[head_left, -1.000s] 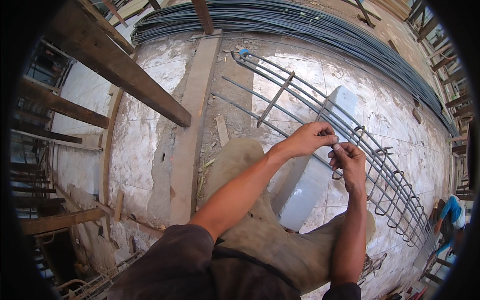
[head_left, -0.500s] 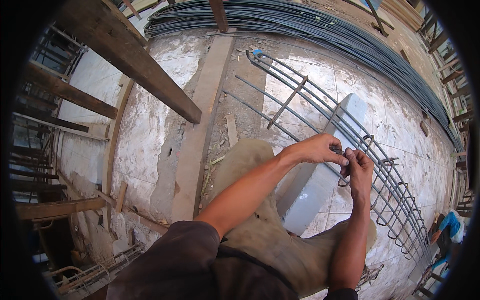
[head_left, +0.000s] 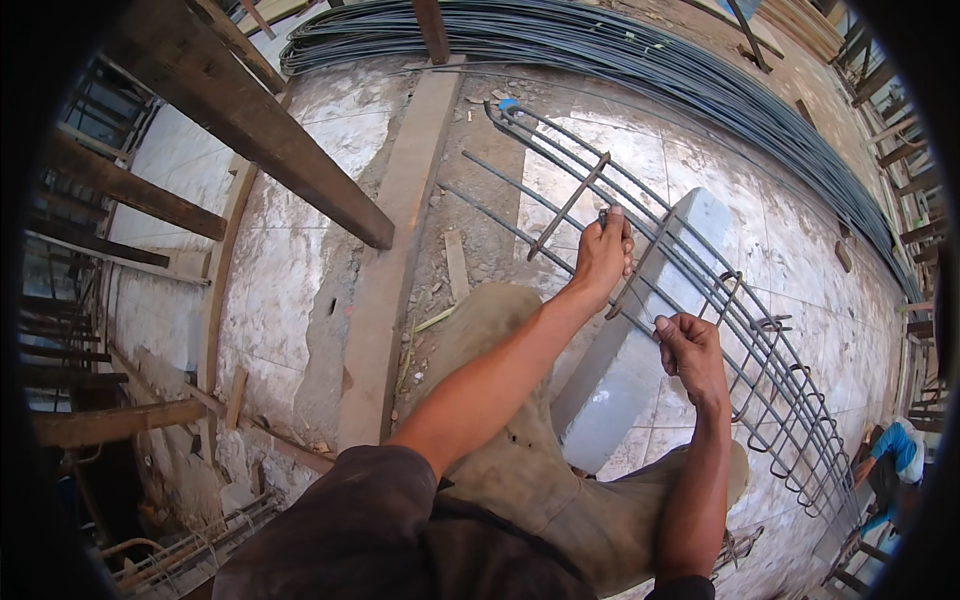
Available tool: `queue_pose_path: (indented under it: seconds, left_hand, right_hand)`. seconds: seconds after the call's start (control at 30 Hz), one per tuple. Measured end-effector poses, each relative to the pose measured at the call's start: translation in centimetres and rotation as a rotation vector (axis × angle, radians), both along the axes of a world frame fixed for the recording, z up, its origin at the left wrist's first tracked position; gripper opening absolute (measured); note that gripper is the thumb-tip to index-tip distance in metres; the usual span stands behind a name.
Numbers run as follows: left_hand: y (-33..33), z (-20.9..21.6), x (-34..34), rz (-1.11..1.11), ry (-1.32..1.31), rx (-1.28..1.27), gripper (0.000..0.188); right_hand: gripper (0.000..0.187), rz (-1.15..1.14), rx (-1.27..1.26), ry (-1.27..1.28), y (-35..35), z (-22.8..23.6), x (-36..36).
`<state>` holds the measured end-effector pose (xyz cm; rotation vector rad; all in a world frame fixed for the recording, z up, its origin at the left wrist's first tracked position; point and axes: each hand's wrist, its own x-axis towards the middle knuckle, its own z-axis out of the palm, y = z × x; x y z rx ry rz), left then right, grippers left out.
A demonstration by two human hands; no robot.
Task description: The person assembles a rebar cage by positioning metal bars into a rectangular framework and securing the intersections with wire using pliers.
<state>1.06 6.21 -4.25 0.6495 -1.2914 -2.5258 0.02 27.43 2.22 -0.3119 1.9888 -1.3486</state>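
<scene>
head view | left hand [head_left: 602,254] pinches small dark piece [head_left: 603,216] over rebar cage [head_left: 697,257] | right hand [head_left: 693,352] closed, contents unclear

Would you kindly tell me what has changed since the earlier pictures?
The hands have parted: the left hand has moved up and leftward over the rebar cage, apparently holding a small dark item; the right hand stays near the pale block. Any release is unclear. Cage and block look unmoved.

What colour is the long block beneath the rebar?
The block is pale bluish-grey, best seen in the head view.
</scene>
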Motion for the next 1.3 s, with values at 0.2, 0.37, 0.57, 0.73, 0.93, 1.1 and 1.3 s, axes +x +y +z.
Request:
queue_pose_path:
  seconds: [0.2,0.37,0.57,0.73,0.93,1.1,1.3]
  left_hand:
    - [1.0,2.1,0.4,-0.033,-0.185,-0.161,0.041]
    - [1.6,4.4,2.8,0.080,0.171,-1.352,0.032]
    - [2.2,5.1,4.5,-0.345,0.125,-0.948,0.029]
    - [2.7,3.8,4.0,-0.466,0.135,-0.765,0.029]
    - [2.8,1.9,5.6,-0.679,0.061,-0.673,0.029]
    - [3.3,0.5,9.3,-0.465,-0.210,-0.430,0.027]
    - [3.8,-1.7,13.0,-0.041,-0.498,-0.032,0.022]
  right_hand:
    - [0.033,0.014,-0.112,-0.047,1.6,1.3,-0.8]
    - [0.034,-0.038,-0.084,-0.023,1.5,1.7,-1.1]
    - [0.035,-0.265,-0.148,0.074,0.9,0.9,-1.7]
    - [0.036,-0.333,-0.095,0.133,1.5,0.7,-2.2]
    - [0.043,-0.214,0.105,0.144,1.6,-1.3,-3.0]
    - [0.043,-0.184,0.114,0.171,0.3,-2.7,-3.2]
    - [0.036,-0.047,0.265,0.551,-2.6,-5.6,-2.0]
